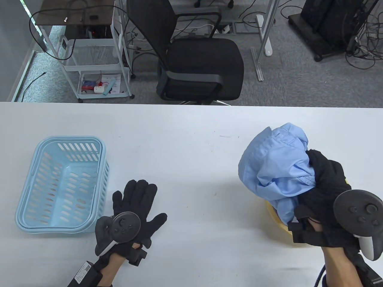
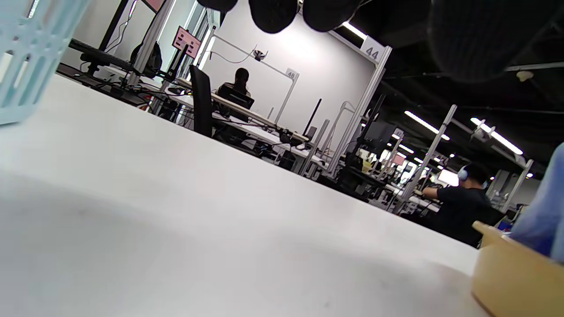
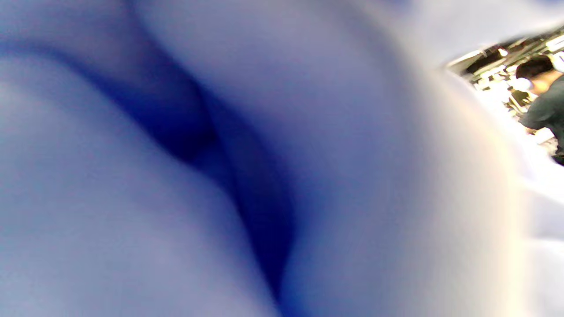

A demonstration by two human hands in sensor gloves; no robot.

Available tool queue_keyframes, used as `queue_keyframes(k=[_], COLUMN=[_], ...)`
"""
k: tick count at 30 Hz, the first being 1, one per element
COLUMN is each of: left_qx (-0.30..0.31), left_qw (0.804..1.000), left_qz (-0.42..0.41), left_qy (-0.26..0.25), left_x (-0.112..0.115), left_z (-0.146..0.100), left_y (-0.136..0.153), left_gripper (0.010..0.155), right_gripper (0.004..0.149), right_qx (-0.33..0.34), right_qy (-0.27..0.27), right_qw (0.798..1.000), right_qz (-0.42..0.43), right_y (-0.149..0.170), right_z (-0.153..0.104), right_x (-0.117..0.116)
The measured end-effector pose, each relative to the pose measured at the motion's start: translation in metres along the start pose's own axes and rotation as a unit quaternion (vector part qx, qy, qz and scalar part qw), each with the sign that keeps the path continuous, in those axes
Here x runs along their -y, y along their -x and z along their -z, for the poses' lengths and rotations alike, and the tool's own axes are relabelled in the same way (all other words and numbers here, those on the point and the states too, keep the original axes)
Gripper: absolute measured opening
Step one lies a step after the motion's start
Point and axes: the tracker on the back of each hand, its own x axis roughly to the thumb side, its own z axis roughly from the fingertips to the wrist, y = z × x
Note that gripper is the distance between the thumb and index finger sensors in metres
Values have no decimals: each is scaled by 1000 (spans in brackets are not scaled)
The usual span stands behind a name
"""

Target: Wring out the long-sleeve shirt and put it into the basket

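Across the white table (image 1: 191,134), the right hand (image 1: 324,191) grips the bunched shirt (image 1: 275,167) over a yellow tub (image 1: 276,216), far from the basket (image 1: 61,185) beside the flat, empty left hand (image 1: 134,206).

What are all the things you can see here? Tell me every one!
shirt: one, light blue, bunched up, held above the tub at the table's right
tub: one, yellow, under the shirt
basket: one, light blue, on the table's left, nothing in it
table: one, white
chair: one, black, behind the table
cart: one, white, on the floor back left
left hand: black glove, flat on the table beside the basket
right hand: black glove, grips the shirt
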Motion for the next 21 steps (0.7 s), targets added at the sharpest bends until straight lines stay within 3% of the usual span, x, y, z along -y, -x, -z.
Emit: queue_keyframes(k=[5, 10, 14, 16, 18, 21], left_qx=[26, 60, 96, 113, 118, 122], left_qw=[998, 991, 972, 950, 936, 936], left_qz=[-46, -111, -210, -290, -333, -328], left_qy=[-24, -42, -45, -27, -11, -24], left_x=[-26, -54, -83, -98, -109, -121], left_z=[2, 8, 16, 22, 27, 37], left_y=[-10, -26, -45, -57, -65, -75], left_gripper=[96, 99, 103, 108, 111, 112], right_gripper=[55, 55, 56, 57, 57, 58], right_qx=[39, 58, 64, 53, 57, 63], right_qy=[13, -13, -86, -125, -149, -189], right_qw=[992, 969, 937, 915, 907, 896], right_qz=[119, 241, 333, 380, 390, 396], right_y=[-36, -60, -73, -80, -85, -95], right_z=[7, 17, 26, 29, 32, 31], right_x=[12, 2, -26, -51, -68, -98])
